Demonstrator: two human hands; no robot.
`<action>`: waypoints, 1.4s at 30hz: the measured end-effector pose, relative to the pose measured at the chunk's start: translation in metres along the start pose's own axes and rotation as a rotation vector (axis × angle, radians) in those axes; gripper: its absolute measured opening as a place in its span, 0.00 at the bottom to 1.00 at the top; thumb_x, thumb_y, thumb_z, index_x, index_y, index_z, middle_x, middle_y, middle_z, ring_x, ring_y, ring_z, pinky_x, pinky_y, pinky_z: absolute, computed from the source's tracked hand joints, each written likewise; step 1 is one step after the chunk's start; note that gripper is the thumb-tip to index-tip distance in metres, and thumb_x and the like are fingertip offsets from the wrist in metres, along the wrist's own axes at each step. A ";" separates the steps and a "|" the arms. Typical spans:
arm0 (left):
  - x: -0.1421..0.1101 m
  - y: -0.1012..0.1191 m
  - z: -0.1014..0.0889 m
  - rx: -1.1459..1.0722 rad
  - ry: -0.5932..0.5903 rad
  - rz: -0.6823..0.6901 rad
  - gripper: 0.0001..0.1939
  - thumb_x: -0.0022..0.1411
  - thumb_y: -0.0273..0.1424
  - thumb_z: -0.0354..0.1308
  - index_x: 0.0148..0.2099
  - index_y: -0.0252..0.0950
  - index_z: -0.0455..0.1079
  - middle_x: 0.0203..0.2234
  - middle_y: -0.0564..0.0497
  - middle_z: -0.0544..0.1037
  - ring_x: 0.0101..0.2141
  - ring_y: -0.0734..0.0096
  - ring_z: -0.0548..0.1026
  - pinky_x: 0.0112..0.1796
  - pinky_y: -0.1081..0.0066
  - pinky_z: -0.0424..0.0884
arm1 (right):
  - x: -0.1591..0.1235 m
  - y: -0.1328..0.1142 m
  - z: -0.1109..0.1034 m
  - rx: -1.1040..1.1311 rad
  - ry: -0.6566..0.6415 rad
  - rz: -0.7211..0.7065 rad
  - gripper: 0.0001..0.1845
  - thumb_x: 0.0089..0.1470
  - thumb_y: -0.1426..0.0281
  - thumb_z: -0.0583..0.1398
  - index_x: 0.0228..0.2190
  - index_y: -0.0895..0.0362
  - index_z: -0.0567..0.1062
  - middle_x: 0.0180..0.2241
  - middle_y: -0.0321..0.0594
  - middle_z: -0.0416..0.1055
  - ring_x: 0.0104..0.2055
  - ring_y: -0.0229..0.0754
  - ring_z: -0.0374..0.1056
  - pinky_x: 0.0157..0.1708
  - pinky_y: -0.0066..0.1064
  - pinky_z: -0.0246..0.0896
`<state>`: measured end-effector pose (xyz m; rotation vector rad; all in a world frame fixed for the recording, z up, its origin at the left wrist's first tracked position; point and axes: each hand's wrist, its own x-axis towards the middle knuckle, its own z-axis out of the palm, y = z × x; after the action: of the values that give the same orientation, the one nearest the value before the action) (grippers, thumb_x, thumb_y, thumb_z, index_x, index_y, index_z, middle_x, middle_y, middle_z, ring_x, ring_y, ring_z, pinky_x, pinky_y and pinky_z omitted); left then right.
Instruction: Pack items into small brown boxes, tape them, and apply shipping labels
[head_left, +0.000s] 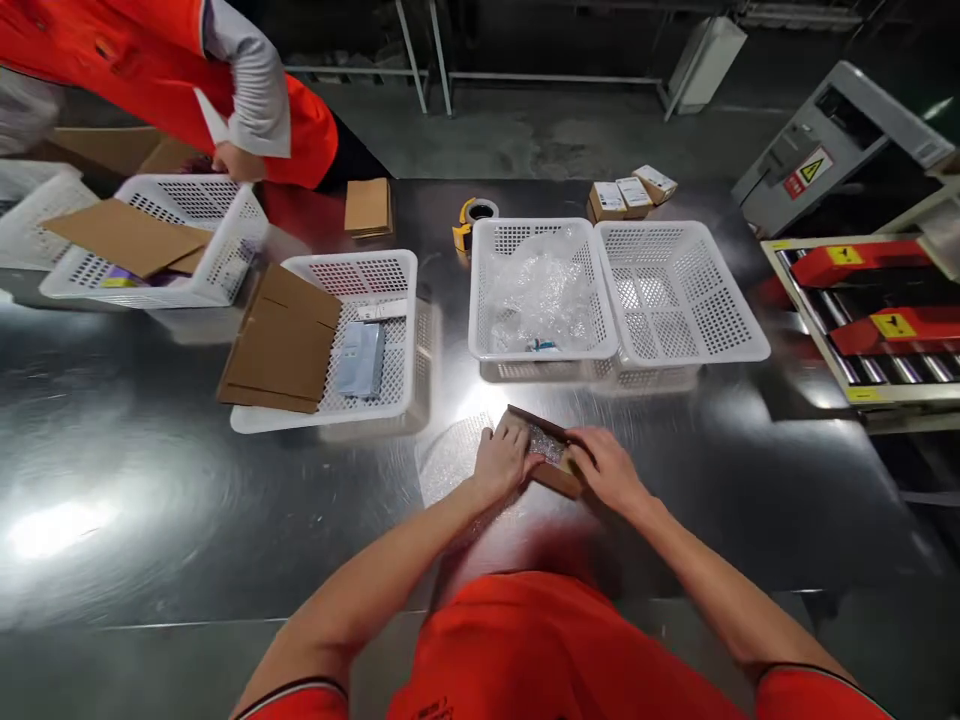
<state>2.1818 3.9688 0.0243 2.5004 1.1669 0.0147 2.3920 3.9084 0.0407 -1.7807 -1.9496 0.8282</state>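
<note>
One cardboard box (556,482), below frame centre, is pinched at its ends by left hand (501,462) and right hand (607,468), long axis slanting down rightward.

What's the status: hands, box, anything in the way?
Left hand, right hand both on cardboard box. Box open, bubble wrap inside. Clear sheet lies near left hand; nothing visibly blocking.

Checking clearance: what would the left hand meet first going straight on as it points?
The left hand would first meet the cardboard box it touches; beyond that, probably the white basket of bubble wrap, though depth is unclear.
</note>
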 end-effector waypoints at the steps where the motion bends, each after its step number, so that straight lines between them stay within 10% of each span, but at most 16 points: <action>1: 0.005 -0.002 0.003 0.002 0.043 -0.049 0.26 0.67 0.49 0.51 0.55 0.35 0.70 0.47 0.36 0.77 0.50 0.46 0.70 0.49 0.51 0.63 | 0.002 -0.004 -0.001 -0.069 0.078 0.006 0.21 0.66 0.66 0.50 0.55 0.56 0.71 0.54 0.48 0.72 0.56 0.49 0.66 0.56 0.44 0.61; 8: 0.009 -0.038 0.034 -0.133 0.309 -0.393 0.55 0.49 0.62 0.61 0.66 0.26 0.57 0.59 0.26 0.65 0.60 0.35 0.62 0.56 0.43 0.58 | -0.019 -0.018 0.071 -0.499 -0.074 0.050 0.38 0.61 0.53 0.55 0.67 0.55 0.56 0.68 0.51 0.52 0.71 0.66 0.40 0.62 0.74 0.30; 14: -0.072 -0.103 0.059 -0.040 0.152 -0.216 0.49 0.59 0.58 0.55 0.73 0.38 0.46 0.69 0.33 0.51 0.68 0.38 0.48 0.61 0.35 0.45 | -0.025 -0.007 0.112 -0.503 0.063 0.010 0.36 0.60 0.58 0.55 0.66 0.55 0.59 0.68 0.50 0.52 0.70 0.67 0.44 0.62 0.61 0.49; 23: -0.207 -0.186 0.045 0.024 -0.073 -0.096 0.40 0.61 0.58 0.53 0.71 0.56 0.46 0.68 0.46 0.57 0.67 0.42 0.52 0.62 0.33 0.37 | 0.124 -0.101 0.138 -0.495 0.095 0.153 0.39 0.60 0.63 0.56 0.67 0.65 0.53 0.68 0.64 0.49 0.66 0.73 0.48 0.54 0.61 0.60; 33: -0.122 -0.148 0.003 0.006 0.241 0.038 0.31 0.65 0.40 0.55 0.69 0.44 0.57 0.66 0.42 0.61 0.67 0.45 0.54 0.64 0.35 0.41 | 0.288 -0.155 0.154 -0.505 0.042 0.282 0.37 0.63 0.67 0.50 0.69 0.65 0.47 0.70 0.65 0.36 0.71 0.71 0.36 0.53 0.65 0.60; 37: -0.079 -0.190 -0.044 0.103 0.438 -0.193 0.27 0.68 0.37 0.52 0.67 0.40 0.61 0.63 0.39 0.66 0.66 0.43 0.57 0.63 0.37 0.41 | 0.314 -0.153 0.149 -0.546 0.015 0.225 0.37 0.63 0.66 0.51 0.69 0.64 0.47 0.71 0.60 0.34 0.71 0.71 0.33 0.57 0.63 0.56; 42: -0.084 -0.276 -0.077 0.206 0.255 -0.283 0.18 0.68 0.27 0.46 0.54 0.33 0.73 0.41 0.39 0.80 0.43 0.51 0.75 0.44 0.54 0.69 | 0.309 -0.132 0.134 -0.587 -0.059 0.107 0.42 0.60 0.64 0.55 0.69 0.61 0.45 0.72 0.54 0.35 0.72 0.66 0.31 0.63 0.62 0.48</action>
<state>1.9106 4.0925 0.0139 2.5366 1.6971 0.1488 2.1663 4.1861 -0.0112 -2.2122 -2.3174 0.3514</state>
